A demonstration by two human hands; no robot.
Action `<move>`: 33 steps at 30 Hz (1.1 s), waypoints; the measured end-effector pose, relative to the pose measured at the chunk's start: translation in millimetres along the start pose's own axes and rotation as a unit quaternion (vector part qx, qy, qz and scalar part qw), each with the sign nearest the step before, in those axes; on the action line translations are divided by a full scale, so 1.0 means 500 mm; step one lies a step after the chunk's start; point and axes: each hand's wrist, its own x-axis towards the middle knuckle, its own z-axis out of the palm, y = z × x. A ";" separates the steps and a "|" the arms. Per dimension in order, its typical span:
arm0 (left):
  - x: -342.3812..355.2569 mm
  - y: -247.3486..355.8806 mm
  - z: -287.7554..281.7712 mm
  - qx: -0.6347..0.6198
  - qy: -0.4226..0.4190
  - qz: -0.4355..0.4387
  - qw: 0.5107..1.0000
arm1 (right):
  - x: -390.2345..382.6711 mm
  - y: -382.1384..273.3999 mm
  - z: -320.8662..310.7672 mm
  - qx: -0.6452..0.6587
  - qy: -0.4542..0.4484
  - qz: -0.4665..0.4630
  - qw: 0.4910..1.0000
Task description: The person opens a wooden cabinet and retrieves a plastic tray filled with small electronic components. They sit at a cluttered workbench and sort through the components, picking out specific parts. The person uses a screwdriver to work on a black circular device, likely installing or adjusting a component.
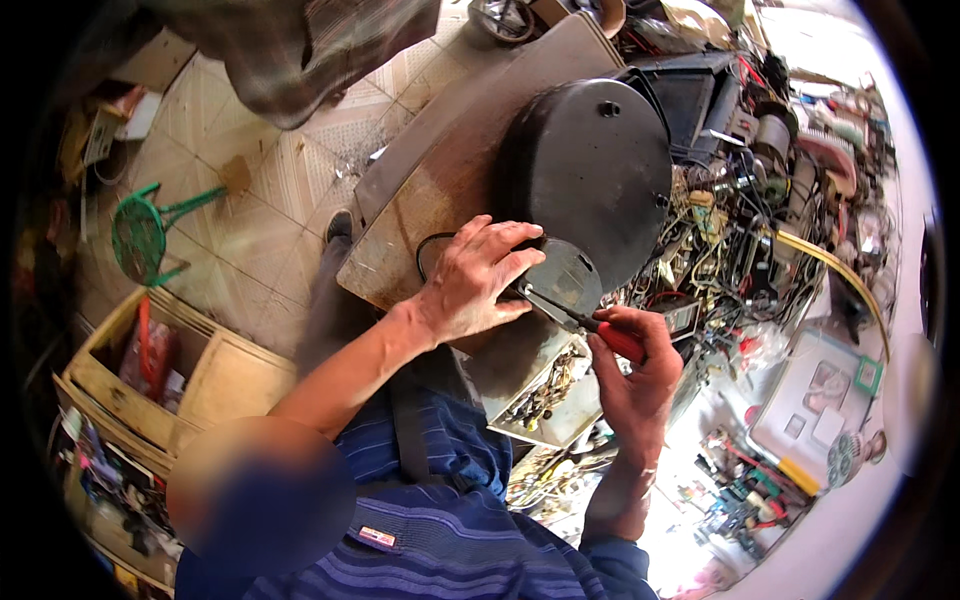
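My right hand (640,372) is closed round the red handle of a screwdriver (622,342). The screwdriver's metal shaft points up and left, toward my left hand (478,272). My left hand is closed at the left edge of a small round black part (567,276), its fingers bent over the rim and the thumb below. Where the shaft ends, close to my left fingertips, is too small to make out. Behind and touching or overlapping this part stands a large, black, drum-shaped housing (605,185) with small knobs on its flat face.
The housing rests on a worn brown board (400,225). An open drawer (550,400) with small metal parts is below my hands. Cables and tools crowd the bench (780,230) at the right. On the tiled floor are a green stool (138,238) and a wooden box (120,345).
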 end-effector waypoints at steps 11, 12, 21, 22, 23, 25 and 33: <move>-0.156 0.082 0.109 -0.350 0.125 -0.348 0.861 | 0.046 -0.039 -0.008 -0.144 -0.130 -0.159 0.968; -0.156 0.086 0.126 -0.380 0.131 -0.358 0.843 | 0.046 -0.038 -0.009 -0.139 -0.124 -0.153 0.971; -0.137 0.094 0.155 -0.417 0.142 -0.353 0.826 | 0.072 -0.059 -0.003 -0.211 -0.112 -0.185 0.953; -0.138 0.097 0.153 -0.418 0.146 -0.354 0.824 | 0.064 -0.064 0.003 -0.225 -0.106 -0.188 0.950; -0.137 0.097 0.153 -0.419 0.149 -0.356 0.822 | 0.051 -0.060 0.010 -0.236 -0.088 -0.184 0.950; -0.140 0.108 0.168 -0.433 0.176 -0.364 0.806 | 0.021 -0.043 0.014 -0.217 -0.071 -0.191 0.955; -0.171 0.148 0.177 -0.399 0.176 -0.313 0.844 | -0.072 0.044 0.045 -0.224 0.047 -0.237 0.944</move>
